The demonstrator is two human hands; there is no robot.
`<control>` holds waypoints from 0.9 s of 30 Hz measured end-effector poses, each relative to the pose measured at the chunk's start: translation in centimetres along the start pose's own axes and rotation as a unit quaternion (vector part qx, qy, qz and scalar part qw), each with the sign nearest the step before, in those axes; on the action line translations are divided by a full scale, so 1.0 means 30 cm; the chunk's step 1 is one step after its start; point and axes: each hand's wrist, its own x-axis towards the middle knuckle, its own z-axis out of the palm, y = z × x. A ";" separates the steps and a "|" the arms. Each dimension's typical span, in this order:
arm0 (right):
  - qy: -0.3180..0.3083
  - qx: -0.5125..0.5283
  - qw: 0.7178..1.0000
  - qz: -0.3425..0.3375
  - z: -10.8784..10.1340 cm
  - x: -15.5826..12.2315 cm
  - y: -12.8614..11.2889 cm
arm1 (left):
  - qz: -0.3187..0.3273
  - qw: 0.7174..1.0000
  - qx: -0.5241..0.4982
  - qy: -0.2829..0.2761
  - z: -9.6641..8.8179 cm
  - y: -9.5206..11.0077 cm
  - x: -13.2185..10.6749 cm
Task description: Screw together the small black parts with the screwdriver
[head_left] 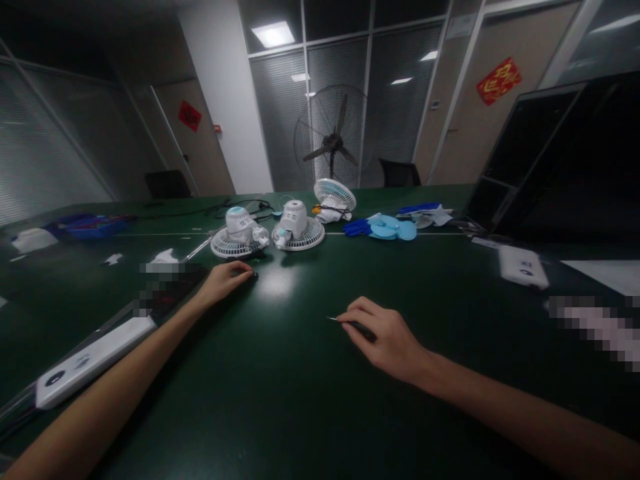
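Observation:
My right hand [385, 333] is closed around the dark handle of a small screwdriver [364, 330], its thin metal tip pointing left above the green table [280, 387]. Farther left, my left hand [225, 281] reaches forward with fingers pinched at a small dark piece [255, 275] too small to name. Just beyond that hand, a white fan head [240, 230] rests grille-down on the table. Beside it lies a second fan head [295, 223], also grille-down. A third fan head [334, 199] leans tilted behind them.
A light-blue fan blade [393, 228] lies near dark-blue gloves [357, 228]. White fan base parts sit at left [95, 363] and right [523, 267]. A blue tray [95, 227] is far left. A large dark monitor [565, 160] stands at right; a pedestal fan [332, 141] is behind the table.

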 end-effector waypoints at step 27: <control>-0.092 -0.008 0.995 -0.048 -0.005 0.002 -0.014 | 0.226 0.939 -0.139 -0.219 0.259 0.526 -0.266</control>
